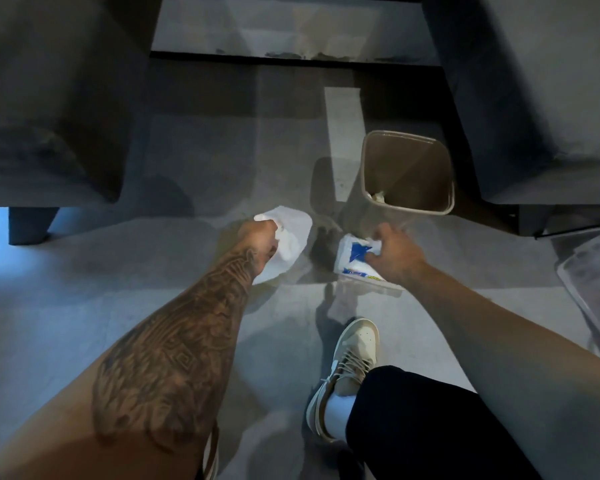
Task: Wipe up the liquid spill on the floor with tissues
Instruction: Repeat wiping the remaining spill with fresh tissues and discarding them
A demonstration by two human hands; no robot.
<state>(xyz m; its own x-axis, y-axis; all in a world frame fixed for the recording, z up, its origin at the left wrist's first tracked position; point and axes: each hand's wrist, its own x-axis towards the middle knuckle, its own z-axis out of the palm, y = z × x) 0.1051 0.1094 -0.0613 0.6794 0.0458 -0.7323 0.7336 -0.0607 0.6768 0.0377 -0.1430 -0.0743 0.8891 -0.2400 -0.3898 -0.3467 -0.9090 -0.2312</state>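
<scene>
Down on the floor (pixel 84 306), your left hand (pixel 258 239) grasps a tissue (pixel 291 233) while your right hand (pixel 395 252) grips the tissue pack (pixel 355 254).

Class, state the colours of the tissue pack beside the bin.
The tissue pack is white with blue; head view.

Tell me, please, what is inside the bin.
One crumpled pale wad shows in the near left corner of the bin. The near rim hides whatever lies beneath it; the dim interior shows nothing else.
</scene>
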